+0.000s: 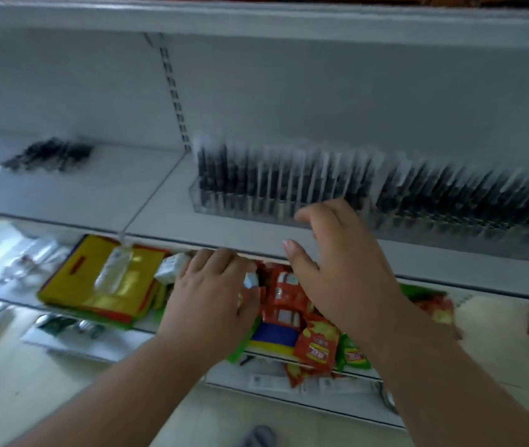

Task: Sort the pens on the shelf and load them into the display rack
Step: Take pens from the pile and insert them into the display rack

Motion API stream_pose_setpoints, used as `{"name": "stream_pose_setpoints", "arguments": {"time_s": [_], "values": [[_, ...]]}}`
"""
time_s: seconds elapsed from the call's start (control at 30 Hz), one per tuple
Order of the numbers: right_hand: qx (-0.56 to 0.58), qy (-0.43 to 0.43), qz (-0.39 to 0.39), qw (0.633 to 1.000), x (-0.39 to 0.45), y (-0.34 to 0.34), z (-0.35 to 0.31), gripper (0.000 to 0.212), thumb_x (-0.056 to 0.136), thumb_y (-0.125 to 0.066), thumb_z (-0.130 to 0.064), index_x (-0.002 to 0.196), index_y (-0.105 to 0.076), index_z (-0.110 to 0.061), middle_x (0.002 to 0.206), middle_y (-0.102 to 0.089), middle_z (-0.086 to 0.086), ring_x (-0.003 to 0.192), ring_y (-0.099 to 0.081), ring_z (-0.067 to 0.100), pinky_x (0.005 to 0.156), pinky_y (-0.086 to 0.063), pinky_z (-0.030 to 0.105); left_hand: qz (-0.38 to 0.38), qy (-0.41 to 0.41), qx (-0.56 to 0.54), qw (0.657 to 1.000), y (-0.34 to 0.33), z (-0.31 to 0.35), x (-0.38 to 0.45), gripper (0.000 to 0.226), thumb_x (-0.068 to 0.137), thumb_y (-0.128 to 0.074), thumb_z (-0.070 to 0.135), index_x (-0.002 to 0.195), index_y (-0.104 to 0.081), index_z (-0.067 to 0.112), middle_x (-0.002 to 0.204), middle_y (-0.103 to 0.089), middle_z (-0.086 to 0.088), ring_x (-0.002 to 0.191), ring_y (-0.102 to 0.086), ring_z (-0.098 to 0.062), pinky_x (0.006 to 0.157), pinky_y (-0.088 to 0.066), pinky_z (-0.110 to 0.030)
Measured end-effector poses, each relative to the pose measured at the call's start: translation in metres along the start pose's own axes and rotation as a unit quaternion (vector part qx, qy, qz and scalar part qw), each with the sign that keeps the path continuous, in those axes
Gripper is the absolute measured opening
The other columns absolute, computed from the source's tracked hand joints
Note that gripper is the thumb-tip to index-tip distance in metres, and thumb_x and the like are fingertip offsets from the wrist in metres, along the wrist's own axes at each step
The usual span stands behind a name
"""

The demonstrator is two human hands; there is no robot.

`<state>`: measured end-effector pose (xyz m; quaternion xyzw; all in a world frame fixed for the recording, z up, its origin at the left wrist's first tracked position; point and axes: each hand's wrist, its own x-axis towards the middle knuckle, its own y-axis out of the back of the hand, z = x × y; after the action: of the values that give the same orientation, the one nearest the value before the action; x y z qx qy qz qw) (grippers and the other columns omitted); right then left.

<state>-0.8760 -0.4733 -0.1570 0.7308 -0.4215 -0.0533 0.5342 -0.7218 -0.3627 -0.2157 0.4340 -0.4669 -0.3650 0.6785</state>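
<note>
Left hand at lower center, fingers curled down over the shelf edge, fingertips hidden; can't tell if it holds anything. Right hand at center right, fingers loosely spread, empty, just in front of the clear display rack full of dark pens, blurred, cut off at the right. Loose pens lie upper left on the shelf, smeared. Snack packets below, partly hidden by both hands.

Black pens in a clear rack, grey shelf, red snack packets, yellow folder.
</note>
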Motion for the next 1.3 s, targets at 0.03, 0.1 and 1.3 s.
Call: {"name": "stream_pose_setpoints", "arguments": {"time_s": [0.03,0.1,1.3], "values": [[0.009,0.009,0.000,1.000,0.000,-0.007,-0.011,0.034,0.096,-0.058,-0.036,0.123,-0.054,-0.016,0.120,-0.048,0.001,0.107,-0.051,0.019,0.089,-0.044,0.035,-0.002,0.013,0.004,1.000,0.003,-0.011,-0.008,0.033,0.085,-0.047,0.042,0.108,-0.065,0.026,0.107,-0.061,0.005,0.105,-0.052,-0.023,0.088,-0.046,-0.039],[0.011,0.028,-0.005,1.000,0.000,-0.020,-0.036,0.033,0.094,-0.061,-0.035,0.120,-0.056,-0.016,0.117,-0.051,0.002,0.105,-0.052,0.021,0.087,-0.046,0.038,0.005,0.036,0.005,0.999,0.010,-0.031,-0.024,0.034,0.085,-0.046,0.043,0.108,-0.064,0.026,0.109,-0.061,0.004,0.105,-0.052,-0.024,0.088,-0.047,-0.041],[-0.004,0.111,-0.037,0.993,0.299,-0.292,-0.370,0.033,0.091,-0.060,-0.037,0.117,-0.056,-0.016,0.111,-0.057,0.004,0.098,-0.055,0.019,0.082,-0.048,0.035,-0.018,0.194,-0.024,0.981,0.099,-0.499,0.038,0.036,0.094,-0.044,0.049,0.126,-0.054,0.035,0.118,-0.058,0.014,0.111,-0.049,-0.014,0.095,-0.044,-0.033]]}}
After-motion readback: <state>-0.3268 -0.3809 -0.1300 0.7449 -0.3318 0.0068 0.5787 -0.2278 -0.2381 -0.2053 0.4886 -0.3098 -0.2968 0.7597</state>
